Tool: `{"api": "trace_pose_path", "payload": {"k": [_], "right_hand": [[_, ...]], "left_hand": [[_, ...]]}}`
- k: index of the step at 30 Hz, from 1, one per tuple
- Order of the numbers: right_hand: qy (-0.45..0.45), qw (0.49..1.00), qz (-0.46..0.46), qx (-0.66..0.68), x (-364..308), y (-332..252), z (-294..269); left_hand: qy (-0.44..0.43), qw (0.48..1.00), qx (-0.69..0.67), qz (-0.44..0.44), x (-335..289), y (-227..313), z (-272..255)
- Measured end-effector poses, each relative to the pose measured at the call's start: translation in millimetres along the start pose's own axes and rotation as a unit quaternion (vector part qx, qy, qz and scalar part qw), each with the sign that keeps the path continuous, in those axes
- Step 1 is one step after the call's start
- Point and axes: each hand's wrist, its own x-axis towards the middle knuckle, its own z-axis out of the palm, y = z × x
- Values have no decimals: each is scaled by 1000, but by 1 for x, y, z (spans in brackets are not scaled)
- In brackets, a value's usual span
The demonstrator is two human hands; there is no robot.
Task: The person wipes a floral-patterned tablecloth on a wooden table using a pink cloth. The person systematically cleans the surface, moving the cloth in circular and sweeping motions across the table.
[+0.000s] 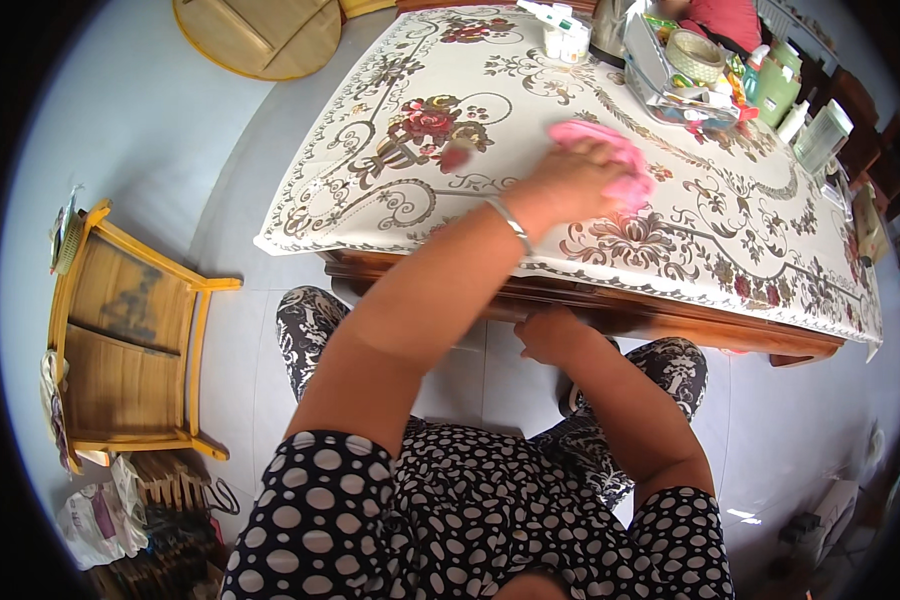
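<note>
A pink cloth (pixel 625 165) lies bunched on the flower-patterned tablecloth (pixel 530 125). My left hand (pixel 573 185), with a silver bangle at the wrist, presses down on it, fingers bent over its near side. The left arm stretches forward across the table's near edge. Below that edge, beside the brown wooden table frame (pixel 620 300), is my right hand (pixel 552 335). Its fingers are curled in, and no held thing shows. A small blurred reddish-brown patch (pixel 455 157) appears on the tablecloth left of my left hand.
A clear container (pixel 660 95) full of small items stands at the far right, near a green bottle (pixel 776 85) and a clear lidded jar (pixel 823 137). White containers (pixel 566 42) stand at the back. On the left are a wooden chair (pixel 195 370) and a round wooden board (pixel 260 35).
</note>
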Motion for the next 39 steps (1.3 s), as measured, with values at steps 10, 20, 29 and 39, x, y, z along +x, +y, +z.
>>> {"api": "trace_pose_path", "payload": {"k": [10,20,29,39], "right_hand": [[-32,999,-39,-12,2,2,5],[-18,999,-30,-32,1,-3,14],[0,998,-47,-41,2,-18,19],[80,996,-43,-16,-6,-26,13]], "left_hand": [[-79,951,101,-281,-150,-133,-95],[-50,899,144,-410,-247,-180,-130],[-85,902,132,-403,-196,-149,-105],[-79,971,72,-214,-87,-69,-55]]}}
